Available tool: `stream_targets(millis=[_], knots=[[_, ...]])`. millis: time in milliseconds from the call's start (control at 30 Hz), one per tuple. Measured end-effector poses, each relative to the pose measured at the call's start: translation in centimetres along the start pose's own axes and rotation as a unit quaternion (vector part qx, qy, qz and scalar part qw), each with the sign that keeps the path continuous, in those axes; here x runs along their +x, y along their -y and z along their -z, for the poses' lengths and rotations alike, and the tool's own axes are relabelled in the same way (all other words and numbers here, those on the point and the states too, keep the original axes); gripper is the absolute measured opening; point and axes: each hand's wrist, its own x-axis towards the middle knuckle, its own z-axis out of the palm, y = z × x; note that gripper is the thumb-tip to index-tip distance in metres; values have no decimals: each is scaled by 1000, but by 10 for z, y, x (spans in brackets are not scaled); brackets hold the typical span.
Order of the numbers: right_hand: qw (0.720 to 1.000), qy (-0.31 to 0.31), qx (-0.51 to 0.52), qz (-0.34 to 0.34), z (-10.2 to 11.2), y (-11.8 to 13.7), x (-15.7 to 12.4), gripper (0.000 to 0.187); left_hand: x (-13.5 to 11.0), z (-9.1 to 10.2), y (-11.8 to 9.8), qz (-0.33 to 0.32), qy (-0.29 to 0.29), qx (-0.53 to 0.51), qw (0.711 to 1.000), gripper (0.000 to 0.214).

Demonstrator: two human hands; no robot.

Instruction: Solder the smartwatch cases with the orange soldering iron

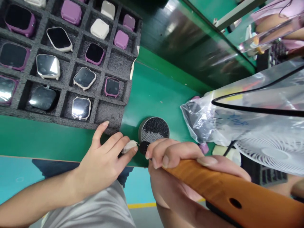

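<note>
In the head view my left hand pinches a small white watch case between thumb and fingers, just above the bench front edge. Its index finger is stretched out by the corner of a foam tray. My right hand is wrapped round a long orange tool, by its look an electric screwdriver, with a black nose. Its thin tip meets or nearly meets the right end of the watch case. Just beyond the hands is a round tin of tiny black pieces over a grey mesh.
The foam tray's compartments hold several purple and white smartwatches. At right are a clear plastic bag, a black cable and a white fan. A dark glossy panel rises behind the green bench. Part of another person shows at top right.
</note>
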Motion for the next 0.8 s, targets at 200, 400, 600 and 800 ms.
stream_targets(millis=[200,400,600,800], knots=[[997,13,47,61,-4,-14,5,54,0,-1,1,-1,-1,-3,1000,33],[999,14,47,-2,14,1,9,41,1,1,0,4,11,9,1000,42],[996,-42,70,33,26,-11,15,49,4,5,-1,-1,32,8,999,59],[997,-4,73,35,32,-21,16,49,4,5,-2,6,15,11,1000,54]])
